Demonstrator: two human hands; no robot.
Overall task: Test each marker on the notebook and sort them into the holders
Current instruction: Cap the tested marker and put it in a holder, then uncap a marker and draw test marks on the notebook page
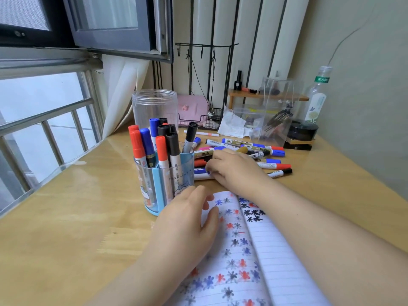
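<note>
Your right hand (234, 171) is down on the loose pile of markers (254, 151), fingers curled over a white-barrelled one with a blue cap (202, 174) right at your fingertips; honestly I can't tell if you've actually pinched it or are just raking at it. Your left hand (187, 219) lies flat and relaxed on the near-left page of the notebook (276, 250), holding nothing, just pinning the paper. The blue holder (163, 184) sits just past your left fingertips, already packed with red, blue and black markers, and the clear jar (154, 107) is well beyond it, looking empty. For this pick I'd say grab one barrel only, mid-body, and lift straight up so you don't roll the neighbours off toward the far side. Keep that left palm where it is so the page stays flat when you scribble. There's free lined space on the page under your right forearm, so test there.
</note>
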